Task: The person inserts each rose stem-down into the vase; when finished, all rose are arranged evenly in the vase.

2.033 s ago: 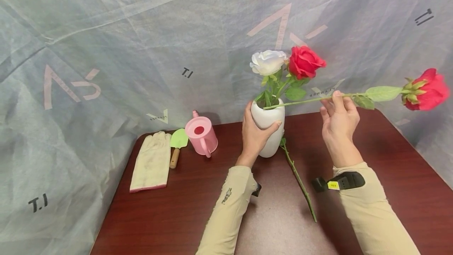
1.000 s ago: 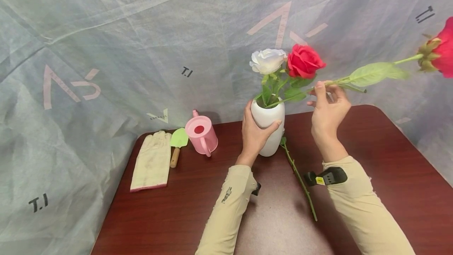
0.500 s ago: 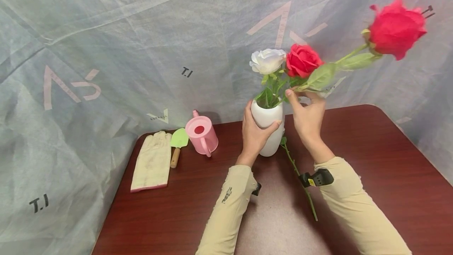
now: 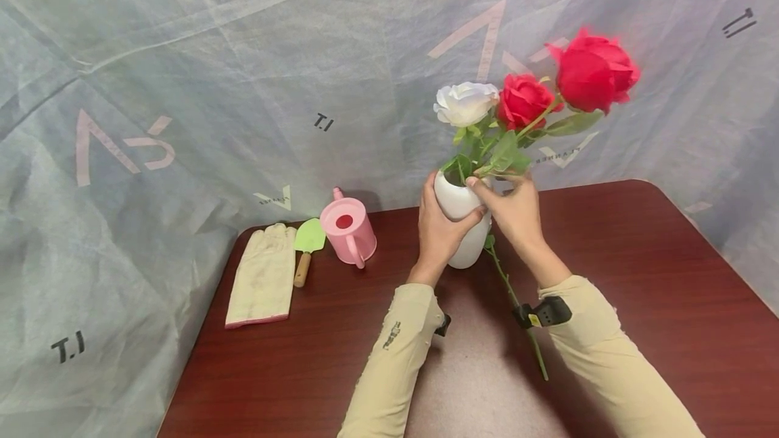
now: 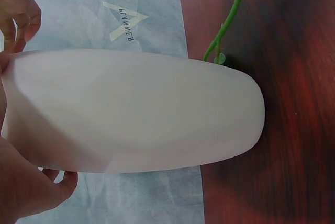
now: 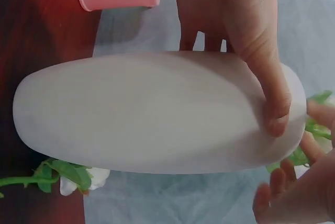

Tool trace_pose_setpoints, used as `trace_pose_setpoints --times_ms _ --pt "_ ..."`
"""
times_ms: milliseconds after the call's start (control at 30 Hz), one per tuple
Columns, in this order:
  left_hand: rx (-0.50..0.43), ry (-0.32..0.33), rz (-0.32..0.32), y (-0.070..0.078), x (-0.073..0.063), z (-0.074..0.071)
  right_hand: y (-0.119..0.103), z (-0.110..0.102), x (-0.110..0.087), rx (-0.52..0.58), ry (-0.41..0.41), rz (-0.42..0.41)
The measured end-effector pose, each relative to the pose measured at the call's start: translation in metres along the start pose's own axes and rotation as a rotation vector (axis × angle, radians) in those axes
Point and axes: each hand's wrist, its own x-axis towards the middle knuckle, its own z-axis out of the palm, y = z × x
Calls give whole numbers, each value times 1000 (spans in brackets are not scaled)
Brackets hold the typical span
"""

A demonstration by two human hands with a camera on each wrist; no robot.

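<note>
My left hand grips the white vase round its upper body, with the thumb across the front. The vase stands upright on the table. At its mouth, my right hand pinches the stem of a large red rose, which leans to the right; the stem's lower end is hidden inside the vase. A white rose and a smaller red rose stand in the vase. Behind it lies another white rose, whose green stem reaches forward under my right wrist.
On the left of the dark red table are a pink watering can, a small green trowel with a wooden handle and a cream glove. A grey sheet hangs behind the table.
My right hand has moved left and down to the vase's mouth. The held red rose has swung from nearly level to tilted upward, its stem lowering into the vase. My left hand stays put.
</note>
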Motion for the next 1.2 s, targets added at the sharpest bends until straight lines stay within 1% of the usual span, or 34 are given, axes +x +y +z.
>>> trace_pose_setpoints --times_ms 67,133,300,367,467,567,633,667,733,800,867,967,1033,1100,1200 --pt "0 -2 -3 1 0 0 -1 -2 -5 -11 -37 28" --pt "-3 -6 -2 2 -1 0 -1 -4 -11 -5 -40 27" --pt "-12 2 3 3 0 1 -2 -11 -22 112 25 -49" --pt "-11 10 2 4 0 1 -6 -15 -26 155 46 -65" --pt "-12 18 1 4 0 2 -15 -22 -33 197 111 -53" --pt "-9 15 -3 4 1 1 -25 -27 -39 275 219 -45" --pt "-10 13 -6 4 1 1 -31 -29 -40 388 272 -81" --pt "-12 13 -7 4 1 0 -33 -30 -39 435 290 -116" --pt "-17 17 -7 4 2 -1 -38 -29 -36 521 298 -188" --pt "-23 21 -3 4 2 -1 -45 -27 -30 554 277 -225" --pt "-29 25 -4 3 2 -1 -54 -25 -25 483 245 -224" --pt "-27 25 -6 1 1 0 -69 -24 -21 336 188 -163" --pt "-26 24 -8 0 0 1 -71 -23 -17 229 173 -140" --pt "-21 25 -5 0 0 1 -69 -23 -12 173 185 -129" --pt "-14 31 -3 1 0 2 -63 -21 -2 136 233 -151"
